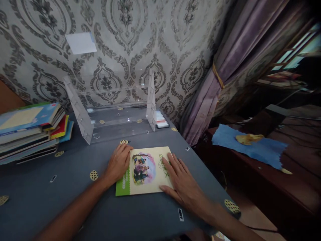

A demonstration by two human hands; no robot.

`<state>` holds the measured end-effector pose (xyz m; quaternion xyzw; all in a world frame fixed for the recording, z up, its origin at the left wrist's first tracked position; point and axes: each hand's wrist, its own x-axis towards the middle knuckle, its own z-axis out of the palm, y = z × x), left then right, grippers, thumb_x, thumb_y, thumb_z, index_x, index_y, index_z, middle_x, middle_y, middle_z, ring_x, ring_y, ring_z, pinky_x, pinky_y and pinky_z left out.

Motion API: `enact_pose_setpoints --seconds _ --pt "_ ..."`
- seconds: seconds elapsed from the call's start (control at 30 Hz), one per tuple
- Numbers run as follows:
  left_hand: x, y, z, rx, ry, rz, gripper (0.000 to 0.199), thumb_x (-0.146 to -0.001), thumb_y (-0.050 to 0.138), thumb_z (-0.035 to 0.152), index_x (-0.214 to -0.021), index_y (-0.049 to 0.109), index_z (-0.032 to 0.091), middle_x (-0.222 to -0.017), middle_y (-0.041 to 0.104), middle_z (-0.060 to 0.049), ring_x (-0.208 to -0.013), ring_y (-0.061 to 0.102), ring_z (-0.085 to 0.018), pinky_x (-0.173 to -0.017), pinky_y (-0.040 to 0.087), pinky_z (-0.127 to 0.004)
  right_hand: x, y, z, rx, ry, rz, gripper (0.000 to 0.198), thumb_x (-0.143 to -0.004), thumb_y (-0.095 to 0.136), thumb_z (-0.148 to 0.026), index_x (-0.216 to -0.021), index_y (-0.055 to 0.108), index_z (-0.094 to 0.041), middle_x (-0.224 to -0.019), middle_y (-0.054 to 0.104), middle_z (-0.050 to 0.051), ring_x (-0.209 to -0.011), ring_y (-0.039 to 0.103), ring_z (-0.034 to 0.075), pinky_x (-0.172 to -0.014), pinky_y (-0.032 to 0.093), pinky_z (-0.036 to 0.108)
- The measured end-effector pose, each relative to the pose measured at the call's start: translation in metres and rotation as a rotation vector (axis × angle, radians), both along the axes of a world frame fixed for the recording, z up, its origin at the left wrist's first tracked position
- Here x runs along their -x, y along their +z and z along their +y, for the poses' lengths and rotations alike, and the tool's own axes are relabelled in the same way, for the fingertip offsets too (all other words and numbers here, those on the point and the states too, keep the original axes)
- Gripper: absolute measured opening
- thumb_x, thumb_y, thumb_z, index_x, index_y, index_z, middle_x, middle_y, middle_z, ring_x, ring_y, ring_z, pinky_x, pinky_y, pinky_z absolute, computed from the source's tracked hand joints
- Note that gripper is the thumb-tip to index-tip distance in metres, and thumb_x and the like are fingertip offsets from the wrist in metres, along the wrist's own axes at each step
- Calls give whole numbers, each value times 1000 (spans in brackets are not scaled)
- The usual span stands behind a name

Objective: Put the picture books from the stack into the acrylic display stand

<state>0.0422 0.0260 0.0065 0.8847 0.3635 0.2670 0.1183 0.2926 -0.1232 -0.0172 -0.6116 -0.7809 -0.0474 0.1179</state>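
A thin book (pixel 150 170) with a cream cover, a green strip and a picture of several figures lies on the grey tabletop. It is turned sideways to me. My left hand (pixel 120 160) is at the book's upper left edge, its fingers bent and close together on that corner; its thumb is hidden. Across the right part of the cover lies my right hand (pixel 182 180), fingers stretched out and thumb apart, covering some of the green title. Behind the book stands a clear acrylic rack (pixel 151 100) with white-looking side panels.
A stack of books (pixel 27 130) stands at the left. Beside the rack lies a small white item (pixel 162 119), partly blurred out. A purple curtain (pixel 208 90) hangs by the table's right edge. On dark red furniture at the right lies a blue cloth (pixel 235 147).
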Motion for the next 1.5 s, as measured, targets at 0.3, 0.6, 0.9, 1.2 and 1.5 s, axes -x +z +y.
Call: enact_pose_setpoints --seconds 0.3,0.6,0.9,1.2,1.5 --pt "7 22 -10 95 141 223 20 -97 45 24 -101 64 23 -77 70 -2 -70 65 -20 -64 46 -29 -61 22 63 62 134 -10 54 -97 55 -49 -146 51 -27 -154 46 18 -143 42 37 -109 41 61" --pt "-10 12 -34 111 -108 303 27 -102 37 30 -108 62 22 -70 69 -2 -58 63 -19 -59 45 -29 -40 8 88 -44 152 162 42 -98 42 -23 -135 62 -19 -140 60 17 -130 56 30 -103 52 51" --pt "-2 4 12 -35 15 63 24 -97 46 24 -117 58 20 -120 64 -11 -116 59 -26 -99 50 -43 -22 26 97 -103 11 181 45 -92 37 -9 -119 71 -17 -139 61 16 -128 57 33 -104 50 53" --pt "8 -13 22 -18 -66 83 34 -101 44 28 -133 53 19 -145 57 -11 -138 50 -26 -114 42 -48 46 27 120 111 348 -7 60 -89 48 -10 -148 44 -3 -153 47 22 -146 37 31 -119 34 53" --pt "11 -9 23 28 -67 118 34 -102 45 30 -133 54 20 -148 55 -11 -140 48 -27 -114 42 -49 -6 8 126 -103 -1 108 46 -101 33 -30 -133 59 -10 -139 61 20 -134 54 33 -108 47 52"
